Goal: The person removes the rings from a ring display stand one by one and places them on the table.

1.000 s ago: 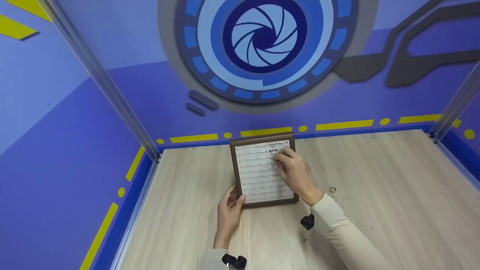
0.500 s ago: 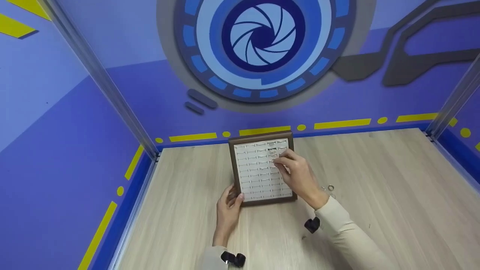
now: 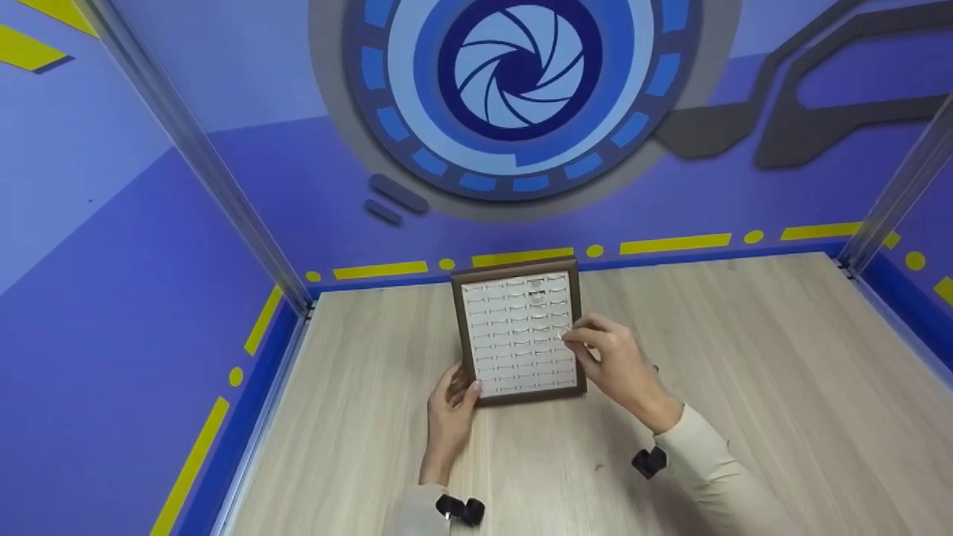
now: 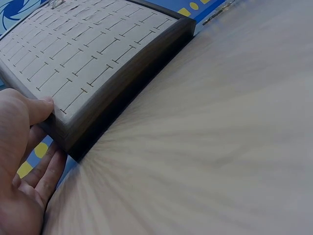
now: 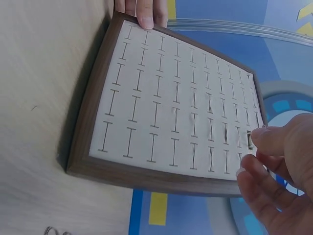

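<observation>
Toward the back of the pale wooden surface [image 3: 357, 417], we see a brown-framed display tray [image 3: 514, 272] tilted back, its cream panel [image 3: 506, 353] facing us with rows of short slits. The left hand [image 3: 450, 424] holds the lower left corner — thumb over the front, fingers behind — so that grip is closed on the frame. At the tray's right edge, about midway up, the right hand [image 3: 614, 361] has its thumb and fingertips close together beside the panel; we cannot tell whether that grip has hold of anything. Near the top, one slit [image 3: 537, 294] gapes dark, and close to it we make out a silvery ring [image 4: 57, 4] in the panel. From the right wrist view, we also notice thin loops [image 5: 50, 227] on the surface. Pale sleeves [image 3: 726, 476] cover the arms, a black device [image 3: 649, 462] sits at each wrist, and a blue-purple wall [image 3: 298, 193] stands behind.
</observation>
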Motion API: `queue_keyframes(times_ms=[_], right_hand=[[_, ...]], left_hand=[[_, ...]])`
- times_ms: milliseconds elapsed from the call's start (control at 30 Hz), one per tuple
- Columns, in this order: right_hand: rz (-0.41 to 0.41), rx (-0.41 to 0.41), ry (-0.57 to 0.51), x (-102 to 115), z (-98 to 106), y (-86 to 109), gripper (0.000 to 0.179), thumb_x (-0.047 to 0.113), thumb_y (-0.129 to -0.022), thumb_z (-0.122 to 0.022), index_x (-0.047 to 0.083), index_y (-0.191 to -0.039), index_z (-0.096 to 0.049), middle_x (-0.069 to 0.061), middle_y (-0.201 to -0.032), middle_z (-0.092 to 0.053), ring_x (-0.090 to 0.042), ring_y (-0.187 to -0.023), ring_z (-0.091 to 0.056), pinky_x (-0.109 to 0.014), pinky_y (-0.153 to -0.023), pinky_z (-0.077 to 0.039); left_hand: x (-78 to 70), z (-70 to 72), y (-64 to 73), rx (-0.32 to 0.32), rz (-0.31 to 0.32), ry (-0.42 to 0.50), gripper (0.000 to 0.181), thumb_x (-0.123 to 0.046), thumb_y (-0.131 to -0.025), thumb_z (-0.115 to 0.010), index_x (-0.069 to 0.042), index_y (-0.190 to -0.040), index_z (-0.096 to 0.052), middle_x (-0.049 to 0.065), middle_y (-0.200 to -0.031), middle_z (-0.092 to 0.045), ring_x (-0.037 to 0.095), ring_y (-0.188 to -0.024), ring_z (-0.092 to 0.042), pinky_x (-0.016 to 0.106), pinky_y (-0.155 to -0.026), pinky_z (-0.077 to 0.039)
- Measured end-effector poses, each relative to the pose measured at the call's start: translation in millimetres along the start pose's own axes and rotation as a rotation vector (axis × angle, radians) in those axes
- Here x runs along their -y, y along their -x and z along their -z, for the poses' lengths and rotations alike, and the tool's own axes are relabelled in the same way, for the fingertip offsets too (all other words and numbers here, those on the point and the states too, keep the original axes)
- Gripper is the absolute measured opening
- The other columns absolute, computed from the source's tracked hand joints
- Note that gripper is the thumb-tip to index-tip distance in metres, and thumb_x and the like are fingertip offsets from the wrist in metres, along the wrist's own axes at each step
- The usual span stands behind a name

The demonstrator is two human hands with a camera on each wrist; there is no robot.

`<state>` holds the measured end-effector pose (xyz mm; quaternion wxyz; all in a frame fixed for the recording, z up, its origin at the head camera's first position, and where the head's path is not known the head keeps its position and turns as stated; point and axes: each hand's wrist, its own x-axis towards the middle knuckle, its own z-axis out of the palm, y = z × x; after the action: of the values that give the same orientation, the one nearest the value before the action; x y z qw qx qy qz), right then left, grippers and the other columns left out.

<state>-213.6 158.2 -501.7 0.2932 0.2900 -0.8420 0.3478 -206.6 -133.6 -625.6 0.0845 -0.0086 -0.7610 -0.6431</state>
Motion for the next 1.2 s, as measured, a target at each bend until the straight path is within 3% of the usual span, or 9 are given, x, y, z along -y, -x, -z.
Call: queue_keyframes(times_ms=[467,700,1200], right_hand=[[-0.008,0.008,0.074,-15,20,35.3,0.023,-0.015,-0.082,-0.084,0.003,-0.097,-0.083,-0.002,-0.095,-0.071,-0.014,-0.084,-0.071,-0.023,-0.07,-0.063],[0.006,0.027,0.07,-26,22,55.7,0.028,-0.02,-0.078,-0.084,0.004,-0.093,-0.082,-0.002,-0.091,-0.071,-0.01,-0.079,-0.069,-0.011,-0.068,-0.056],[-0.053,0.117,0.12,-44,22,91.2,0.026,-0.016,-0.08,-0.085,0.007,-0.091,-0.082,0.0,-0.094,-0.071,-0.012,-0.083,-0.072,-0.021,-0.07,-0.064]], left_hand=[[0.0,0.6,-4.0,-0.009,-0.001,-0.016,0.052,-0.018,-0.103,-0.073,-0.009,-0.152,-0.056,0.013,-0.142,-0.066,0.028,-0.132,-0.064,0.034,-0.112,-0.057],[0.9,-1.1,-3.6,-0.01,0.007,-0.005,0.051,-0.017,-0.103,-0.073,-0.01,-0.151,-0.057,0.013,-0.143,-0.066,0.029,-0.131,-0.065,0.036,-0.111,-0.057],[0.6,-1.1,-1.7,-0.007,0.005,0.0,0.052,-0.017,-0.104,-0.072,-0.009,-0.152,-0.056,0.014,-0.144,-0.066,0.029,-0.132,-0.065,0.035,-0.111,-0.057]])
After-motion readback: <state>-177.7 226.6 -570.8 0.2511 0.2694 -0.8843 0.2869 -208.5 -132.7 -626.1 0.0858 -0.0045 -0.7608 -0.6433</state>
